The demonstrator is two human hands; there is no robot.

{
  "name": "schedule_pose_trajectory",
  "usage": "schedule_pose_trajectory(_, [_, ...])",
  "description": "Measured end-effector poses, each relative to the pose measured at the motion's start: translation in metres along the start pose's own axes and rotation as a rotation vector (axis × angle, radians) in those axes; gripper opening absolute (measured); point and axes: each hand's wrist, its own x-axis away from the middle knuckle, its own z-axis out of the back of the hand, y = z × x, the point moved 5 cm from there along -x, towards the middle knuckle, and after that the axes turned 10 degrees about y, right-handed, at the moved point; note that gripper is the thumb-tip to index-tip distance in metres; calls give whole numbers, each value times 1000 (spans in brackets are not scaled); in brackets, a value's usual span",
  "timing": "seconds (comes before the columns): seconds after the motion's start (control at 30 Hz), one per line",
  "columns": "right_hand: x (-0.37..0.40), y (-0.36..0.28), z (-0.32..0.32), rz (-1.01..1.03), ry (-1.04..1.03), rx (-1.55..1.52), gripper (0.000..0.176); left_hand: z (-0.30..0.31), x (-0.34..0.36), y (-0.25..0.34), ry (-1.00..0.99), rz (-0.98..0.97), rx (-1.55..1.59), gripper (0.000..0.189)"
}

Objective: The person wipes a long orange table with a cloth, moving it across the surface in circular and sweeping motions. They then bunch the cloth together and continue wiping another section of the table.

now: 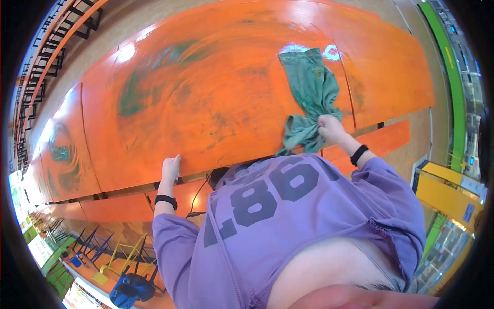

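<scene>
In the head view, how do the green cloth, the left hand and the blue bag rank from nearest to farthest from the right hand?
1. green cloth: gripped in the right hand.
2. left hand: on the table near edge, left side.
3. blue bag: far off, lower left.

Bright indoor light, white glare patches on the glossy orange table (pixel 206 103), strong fisheye curvature, black corners.

Canteen or school dining hall, going by the furniture. Long glossy orange table (pixel 206 103) with a matching narrow orange bench (pixel 383 138) alongside, more orange tables of the same kind (pixel 62 154) in a row, and coloured metal-frame chairs (pixel 121 252) on a tan floor (pixel 92 56).
</scene>
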Motion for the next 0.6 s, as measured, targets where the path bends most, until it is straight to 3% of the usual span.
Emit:
schedule_pose_trajectory(0.07, [-7,43,23,-151,134,55,9,1,-1,-2,1,-15,-18,43])
schedule_pose_trajectory(0.2, [-33,111,68,-361,339,491,12,2,-1,-1,-2,11,-12,43])
schedule_pose_trajectory(0.4, [-39,114,59,-552,508,620,26,3,-4,-7,16,45,-16,42])
schedule_pose_trajectory(0.53, [-11,81,41,-500,597,590,62,3,-6,-10,12,37,14,42])
schedule_pose_trajectory(0.6, [-6,77,49,-563,598,555,65,4,-7,-10,10,49,13,42])
